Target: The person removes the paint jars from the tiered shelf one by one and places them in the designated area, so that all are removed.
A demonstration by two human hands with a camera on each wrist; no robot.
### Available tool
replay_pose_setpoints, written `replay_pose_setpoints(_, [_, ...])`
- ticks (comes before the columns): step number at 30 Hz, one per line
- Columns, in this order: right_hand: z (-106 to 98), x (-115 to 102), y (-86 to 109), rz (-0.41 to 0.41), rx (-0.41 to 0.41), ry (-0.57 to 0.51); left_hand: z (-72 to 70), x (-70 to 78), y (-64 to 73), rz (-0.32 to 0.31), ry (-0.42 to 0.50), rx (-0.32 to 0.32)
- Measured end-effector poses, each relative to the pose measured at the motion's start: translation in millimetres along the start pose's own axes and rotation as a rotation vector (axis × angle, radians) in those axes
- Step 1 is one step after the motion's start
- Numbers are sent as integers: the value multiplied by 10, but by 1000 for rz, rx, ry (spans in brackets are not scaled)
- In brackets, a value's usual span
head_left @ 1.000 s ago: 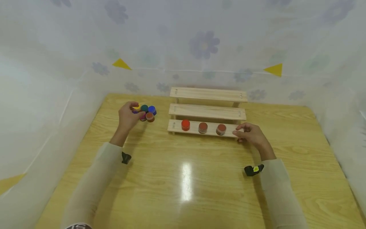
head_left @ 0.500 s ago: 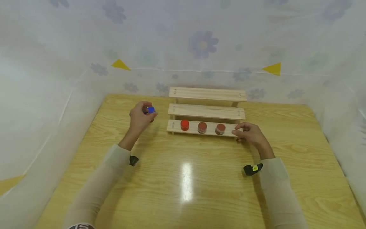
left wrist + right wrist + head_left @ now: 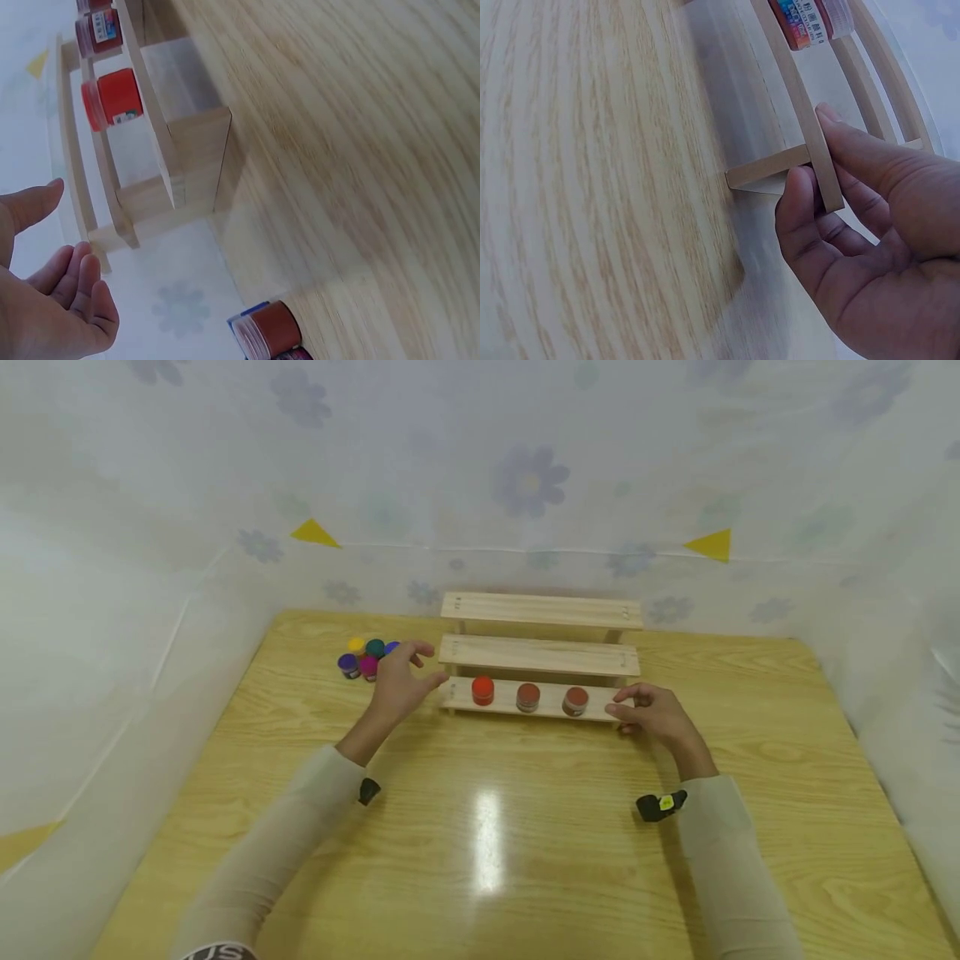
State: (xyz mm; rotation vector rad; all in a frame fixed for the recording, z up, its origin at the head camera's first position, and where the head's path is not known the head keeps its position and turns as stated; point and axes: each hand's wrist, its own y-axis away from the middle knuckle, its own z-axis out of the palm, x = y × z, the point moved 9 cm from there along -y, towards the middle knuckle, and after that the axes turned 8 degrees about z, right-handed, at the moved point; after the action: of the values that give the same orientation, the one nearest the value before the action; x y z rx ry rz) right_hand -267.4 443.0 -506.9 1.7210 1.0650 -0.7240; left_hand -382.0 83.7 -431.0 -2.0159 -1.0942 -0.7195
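A three-tier wooden rack (image 3: 538, 655) stands near the back of the table. On its lowest board sit a red paint jar (image 3: 483, 690) and two brown paint jars (image 3: 528, 697), spaced apart. My right hand (image 3: 656, 714) pinches the right end of that board; the right wrist view shows the thumb on top and curled fingers (image 3: 799, 214) beneath. Just off the rack's left end is my left hand (image 3: 401, 689), with thumb and fingers apart and nothing between them. Behind it lies a cluster of jars, partly hidden in the head view, including a brown one (image 3: 276, 330).
The cluster at the back left includes yellow (image 3: 356, 646), green (image 3: 375, 648), blue (image 3: 392, 647), purple (image 3: 348, 665) and magenta (image 3: 368, 667) jars. A flower-patterned sheet (image 3: 532, 481) hangs behind the wooden table (image 3: 570, 860).
My left hand has moved right, from over the jar cluster to beside the rack's left end, uncovering several jars. The right hand keeps its grip on the rack. The jars on the board have not moved.
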Motion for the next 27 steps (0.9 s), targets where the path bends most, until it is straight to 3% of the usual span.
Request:
replay_pose_setpoints(7, [47,-171,123,-2,-8,2,223,-18,7,-37,20,-99])
replay_pose_setpoints(14, [7,-34,-11,-4,0,16,471,20,33,-71,35,-241])
replay_pose_setpoints(27, [13,7,-24,-36,17,22,676,62,19,-39,-35,-285])
